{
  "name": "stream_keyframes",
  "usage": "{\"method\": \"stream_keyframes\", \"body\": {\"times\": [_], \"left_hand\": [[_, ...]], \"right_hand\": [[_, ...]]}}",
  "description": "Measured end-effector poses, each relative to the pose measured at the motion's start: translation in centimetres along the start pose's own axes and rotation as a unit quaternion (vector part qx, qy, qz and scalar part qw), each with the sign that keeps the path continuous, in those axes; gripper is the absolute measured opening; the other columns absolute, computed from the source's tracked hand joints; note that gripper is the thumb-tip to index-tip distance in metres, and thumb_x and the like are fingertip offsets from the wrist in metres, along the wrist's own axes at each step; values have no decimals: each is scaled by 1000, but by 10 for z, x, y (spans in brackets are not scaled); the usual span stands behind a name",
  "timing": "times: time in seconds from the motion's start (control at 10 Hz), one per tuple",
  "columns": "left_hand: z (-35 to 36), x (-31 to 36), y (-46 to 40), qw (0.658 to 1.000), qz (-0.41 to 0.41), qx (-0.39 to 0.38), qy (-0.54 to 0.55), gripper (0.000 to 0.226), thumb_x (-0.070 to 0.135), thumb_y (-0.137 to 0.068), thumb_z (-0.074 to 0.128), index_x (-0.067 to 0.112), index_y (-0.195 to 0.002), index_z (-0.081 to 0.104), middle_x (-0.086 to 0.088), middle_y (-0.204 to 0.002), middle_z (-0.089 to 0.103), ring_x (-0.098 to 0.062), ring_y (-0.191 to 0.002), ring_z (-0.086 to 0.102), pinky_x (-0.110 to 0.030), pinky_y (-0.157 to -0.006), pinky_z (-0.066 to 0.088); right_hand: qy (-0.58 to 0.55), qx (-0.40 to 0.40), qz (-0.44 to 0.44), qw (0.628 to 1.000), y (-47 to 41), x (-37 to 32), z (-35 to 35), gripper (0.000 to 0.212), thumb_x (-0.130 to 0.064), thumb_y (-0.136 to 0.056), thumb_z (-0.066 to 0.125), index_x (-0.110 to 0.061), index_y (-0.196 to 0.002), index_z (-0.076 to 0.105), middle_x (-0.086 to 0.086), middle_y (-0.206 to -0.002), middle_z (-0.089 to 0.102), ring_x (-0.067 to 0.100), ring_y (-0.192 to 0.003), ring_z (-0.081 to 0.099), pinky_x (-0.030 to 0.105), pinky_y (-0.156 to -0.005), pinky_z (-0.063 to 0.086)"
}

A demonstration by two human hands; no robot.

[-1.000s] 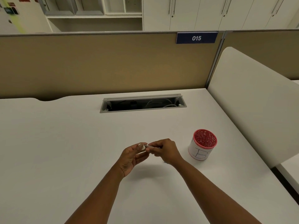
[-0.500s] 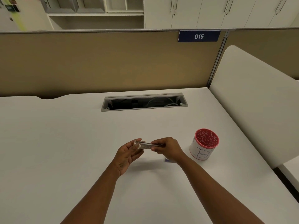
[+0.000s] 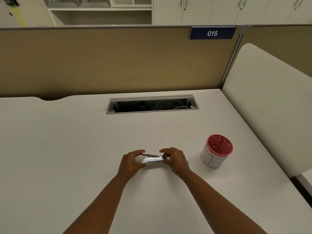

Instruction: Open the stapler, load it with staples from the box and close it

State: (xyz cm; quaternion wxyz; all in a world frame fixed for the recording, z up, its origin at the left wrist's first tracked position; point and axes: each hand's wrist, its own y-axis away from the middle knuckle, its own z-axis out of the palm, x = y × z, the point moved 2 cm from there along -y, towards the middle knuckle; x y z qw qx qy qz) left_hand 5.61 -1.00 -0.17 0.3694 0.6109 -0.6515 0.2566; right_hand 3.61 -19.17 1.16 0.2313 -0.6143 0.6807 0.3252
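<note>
Left hand: my left hand (image 3: 130, 163) grips the left end of the stapler, fingers curled over its top and thumb underneath.
Right hand: my right hand (image 3: 175, 160) pinches the right end, thumb on the near side, fingers curled over the far side.
Stapler: the stapler (image 3: 152, 158) lies level between my two hands, just above the desk, long axis running left to right. It is silver metal, and two layers show with a thin dark gap between them; I cannot tell how far it is open.
Staples: I cannot make out any staples in the stapler.
Box: a small pale blue corner (image 3: 187, 162) peeks out beside my right wrist on the desk; I cannot tell whether it is the staple box.
Cup: a cup (image 3: 217, 152) with a red rim and red patterned inside stands upright to the right of my right hand, apart from it; its white side carries a handwritten letter B.
Desk: the white desk (image 3: 67, 149) lies under my forearms.
Cable slot: a grey-framed cable slot (image 3: 152, 104) is open at the far side, with cables inside.
Partition: a tan partition (image 3: 101, 61) stands behind the desk, bearing a blue sign (image 3: 212, 33) reading 015.
Side panel: a white panel (image 3: 266, 98) closes the desk on the right.
</note>
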Motion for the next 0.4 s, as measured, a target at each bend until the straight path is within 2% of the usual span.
{"method": "stream_keyframes", "body": {"times": [0.1,0.2,0.3,0.4], "left_hand": [[4,-5,0,998,9,1,-60,53,14,-70,77,16,-121,62,-4,-126,64,-16,-126,51,-19,-95,36],[7,-10,-1,996,-2,4,-86,55,20,-70,77,21,-122,60,-4,-134,58,-12,-135,40,-23,-98,36],[12,-17,1,995,-1,5,-103,58,23,-72,76,20,-127,56,4,-138,54,-9,-140,31,-26,-104,33],[11,-16,2,995,-20,-13,-100,69,25,-72,76,19,-135,47,2,-146,45,-11,-142,26,-26,-108,28]], "right_hand": [[8,6,3,1000,-1,4,6,33,-3,-81,64,-16,-111,66,10,-107,69,22,-100,62,29,-89,44],[13,5,4,1000,-2,7,10,31,-3,-84,60,-16,-111,66,8,-106,70,22,-98,63,30,-89,45],[24,4,-7,1000,-4,8,12,31,-2,-84,59,-15,-111,66,8,-107,70,21,-100,63,28,-90,44],[-2,11,7,1000,-6,9,13,30,-4,-84,60,-14,-112,65,8,-110,70,21,-103,63,26,-90,43]]}}
